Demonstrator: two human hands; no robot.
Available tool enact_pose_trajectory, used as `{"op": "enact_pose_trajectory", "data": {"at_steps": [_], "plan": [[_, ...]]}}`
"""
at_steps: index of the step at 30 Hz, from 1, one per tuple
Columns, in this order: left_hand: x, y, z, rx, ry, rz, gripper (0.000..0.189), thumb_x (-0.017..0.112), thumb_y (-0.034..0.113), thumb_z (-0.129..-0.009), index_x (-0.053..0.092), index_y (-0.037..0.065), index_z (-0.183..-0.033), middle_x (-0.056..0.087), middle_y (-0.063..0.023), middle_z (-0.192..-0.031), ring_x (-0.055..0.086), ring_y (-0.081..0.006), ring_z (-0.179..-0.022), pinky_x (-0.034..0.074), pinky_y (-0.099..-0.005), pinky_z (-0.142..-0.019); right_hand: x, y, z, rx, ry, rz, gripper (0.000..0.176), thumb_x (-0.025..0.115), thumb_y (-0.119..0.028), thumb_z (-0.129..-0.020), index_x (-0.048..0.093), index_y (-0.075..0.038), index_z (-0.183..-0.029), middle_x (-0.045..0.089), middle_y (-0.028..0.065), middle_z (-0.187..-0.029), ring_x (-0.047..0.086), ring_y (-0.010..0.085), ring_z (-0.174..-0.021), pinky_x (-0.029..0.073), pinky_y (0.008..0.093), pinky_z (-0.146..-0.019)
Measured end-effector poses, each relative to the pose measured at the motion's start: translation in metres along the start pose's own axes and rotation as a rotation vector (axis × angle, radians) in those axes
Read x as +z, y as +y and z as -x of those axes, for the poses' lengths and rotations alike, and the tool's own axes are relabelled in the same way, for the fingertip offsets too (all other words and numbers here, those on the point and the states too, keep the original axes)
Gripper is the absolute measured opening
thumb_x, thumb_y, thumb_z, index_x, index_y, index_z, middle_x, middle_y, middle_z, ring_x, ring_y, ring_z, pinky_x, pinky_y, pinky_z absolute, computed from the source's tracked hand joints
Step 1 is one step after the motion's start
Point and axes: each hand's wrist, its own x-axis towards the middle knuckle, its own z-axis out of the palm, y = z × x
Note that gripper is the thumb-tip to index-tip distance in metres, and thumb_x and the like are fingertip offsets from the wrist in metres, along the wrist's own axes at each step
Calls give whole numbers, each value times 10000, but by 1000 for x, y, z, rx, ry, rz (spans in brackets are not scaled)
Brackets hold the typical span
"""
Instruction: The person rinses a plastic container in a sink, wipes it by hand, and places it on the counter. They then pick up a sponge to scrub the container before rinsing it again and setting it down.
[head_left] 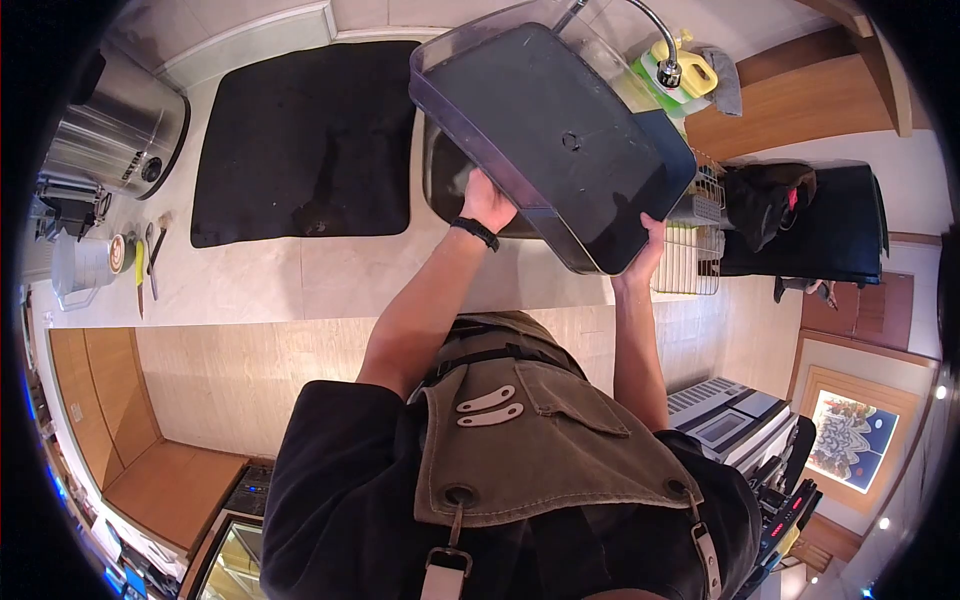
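A large clear plastic bin (480, 150) with a dark flat bottom or panel inside is held tilted over the sink (440, 165). My left hand (487, 203) supports it from below at its near left side, its fingers partly hidden behind the wall. At the near right corner my right hand (645, 250) grips the rim, thumb over the edge. The chrome faucet (668, 72) arches above the bin's far right part. To the left of the sink a black mat (305, 140) lies flat on the counter.
A yellow and green bottle (680, 80) stands behind the faucet, and a wire rack (690, 250) is right of the bin. Far left are a steel urn (120, 125), a clear pitcher (80, 265), a knife (140, 280) and a brush (158, 243). A black bag (765, 205) sits far right.
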Motion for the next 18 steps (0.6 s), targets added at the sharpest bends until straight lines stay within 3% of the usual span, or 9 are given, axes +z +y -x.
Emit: {"op": "enact_pose_trajectory", "data": {"at_steps": [6,12,18], "plan": [[-21,6,-5,70,175,-165,230,477,30,-1037,586,-8,-1235,670,-106,-1228,658,-233,-1132,544,-379,-994,-6,5,-3,30,-28,-45,604,577,-166,-867,438,-102,-1451,542,96,-1351,539,290,-1258,416,424,-1092],[-27,19,6,89,-68,-499,183,575,-52,-969,657,10,-1120,701,-84,-1144,681,-202,-1075,570,-374,-940,-11,4,-5,5,-50,-40,495,544,-181,-921,485,-80,-1402,584,126,-1334,567,314,-1238,431,451,-1091],[-20,28,9,58,-98,-653,164,613,-16,-966,678,13,-1114,708,-71,-1145,686,-204,-1067,571,-393,-967,-11,5,-4,10,-34,-47,505,544,-185,-915,485,-82,-1406,591,132,-1327,576,320,-1229,432,454,-1091]]}}
